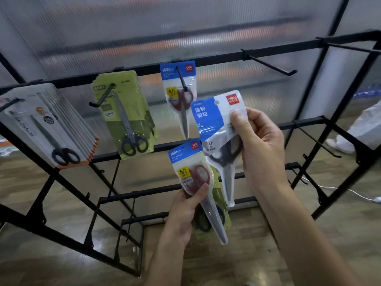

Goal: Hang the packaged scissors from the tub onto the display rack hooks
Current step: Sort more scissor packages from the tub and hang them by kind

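Your right hand (261, 145) pinches a black-handled scissors pack (218, 129) before the display rack (226, 56); your left hand (185, 211) grips a red-handled pack (191, 172) and a green pack (220, 211) below it.

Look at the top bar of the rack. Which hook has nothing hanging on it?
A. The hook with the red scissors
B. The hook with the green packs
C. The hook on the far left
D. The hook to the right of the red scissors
D: the hook right of the hanging red scissors sticks out bare, while the green packs and the grey packs fill theirs.
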`<state>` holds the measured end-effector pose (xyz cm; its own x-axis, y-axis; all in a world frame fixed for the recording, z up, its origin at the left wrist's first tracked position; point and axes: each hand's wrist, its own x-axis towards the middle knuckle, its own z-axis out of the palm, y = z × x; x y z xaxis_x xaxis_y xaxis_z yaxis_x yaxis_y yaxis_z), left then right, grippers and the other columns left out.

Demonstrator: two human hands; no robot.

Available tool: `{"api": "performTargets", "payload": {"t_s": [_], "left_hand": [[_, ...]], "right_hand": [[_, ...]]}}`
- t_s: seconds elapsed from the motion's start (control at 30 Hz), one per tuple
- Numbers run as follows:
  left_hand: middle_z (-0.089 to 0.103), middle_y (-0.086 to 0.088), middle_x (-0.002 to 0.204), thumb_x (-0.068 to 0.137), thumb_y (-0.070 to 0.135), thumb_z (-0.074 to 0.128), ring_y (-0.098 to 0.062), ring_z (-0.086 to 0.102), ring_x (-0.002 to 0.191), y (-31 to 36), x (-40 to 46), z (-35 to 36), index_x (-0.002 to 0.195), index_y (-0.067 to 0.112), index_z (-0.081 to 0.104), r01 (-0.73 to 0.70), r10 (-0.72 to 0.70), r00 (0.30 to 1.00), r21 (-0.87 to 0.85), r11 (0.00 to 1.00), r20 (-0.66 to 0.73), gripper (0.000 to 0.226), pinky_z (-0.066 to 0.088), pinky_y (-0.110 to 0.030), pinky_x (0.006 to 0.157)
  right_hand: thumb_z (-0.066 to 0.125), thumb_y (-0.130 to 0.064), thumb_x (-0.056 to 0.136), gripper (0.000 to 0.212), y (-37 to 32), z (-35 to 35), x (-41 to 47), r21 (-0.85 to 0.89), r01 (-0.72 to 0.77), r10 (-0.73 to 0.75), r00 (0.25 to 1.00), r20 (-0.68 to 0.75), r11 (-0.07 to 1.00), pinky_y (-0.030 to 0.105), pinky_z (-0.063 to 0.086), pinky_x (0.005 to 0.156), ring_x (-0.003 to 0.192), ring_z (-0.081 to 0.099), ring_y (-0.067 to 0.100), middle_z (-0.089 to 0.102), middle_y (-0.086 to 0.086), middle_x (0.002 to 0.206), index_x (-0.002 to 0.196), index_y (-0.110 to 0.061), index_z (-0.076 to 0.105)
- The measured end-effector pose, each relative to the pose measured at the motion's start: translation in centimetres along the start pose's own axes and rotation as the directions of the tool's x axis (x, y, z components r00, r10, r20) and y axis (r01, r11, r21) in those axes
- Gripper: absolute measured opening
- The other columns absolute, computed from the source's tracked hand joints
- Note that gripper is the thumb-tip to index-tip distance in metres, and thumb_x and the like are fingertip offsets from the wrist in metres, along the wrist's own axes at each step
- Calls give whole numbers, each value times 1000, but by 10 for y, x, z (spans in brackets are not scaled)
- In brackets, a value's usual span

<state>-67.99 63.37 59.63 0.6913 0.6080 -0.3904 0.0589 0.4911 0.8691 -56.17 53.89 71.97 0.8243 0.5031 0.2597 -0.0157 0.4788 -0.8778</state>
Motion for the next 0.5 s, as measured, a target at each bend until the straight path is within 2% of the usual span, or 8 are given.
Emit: {"api": "performTargets", "payload": {"t_s": [0.1,0.17,0.33,0.5], "left_hand": [[82,-8,110,73,28,84,-32,74,111,-1,4,11,117,14,76,9,-10,999,23,1000,33,46,54,-53,108],[81,-12,115,73,28,85,-35,73,117,-4,8,17,121,11,75,4,-6,999,41,999,52,52,50,-57,114],[80,-15,117,68,38,89,-42,71,118,-10,17,32,123,11,75,10,-21,995,107,994,93,63,48,-63,114],[81,-11,111,75,30,83,-35,74,111,-8,23,48,120,13,75,52,-63,992,94,994,113,49,53,-57,109]], "right_hand": [[65,-21,100,23,-7,-13,-2,-38,9,-11,999,-52,999,20,56,58,73,74,13,77,2,84,109,0,64],[66,-22,98,25,-11,-21,-3,-59,23,-29,995,-91,998,17,52,51,64,72,8,76,-2,76,107,1,64],[69,-24,96,20,-23,-42,1,-107,18,-32,991,-132,994,21,55,53,68,74,14,76,1,79,105,-6,68],[68,-28,98,23,-34,-60,15,-164,81,-113,974,-197,983,22,52,51,62,67,12,69,10,81,103,-6,66]]}}
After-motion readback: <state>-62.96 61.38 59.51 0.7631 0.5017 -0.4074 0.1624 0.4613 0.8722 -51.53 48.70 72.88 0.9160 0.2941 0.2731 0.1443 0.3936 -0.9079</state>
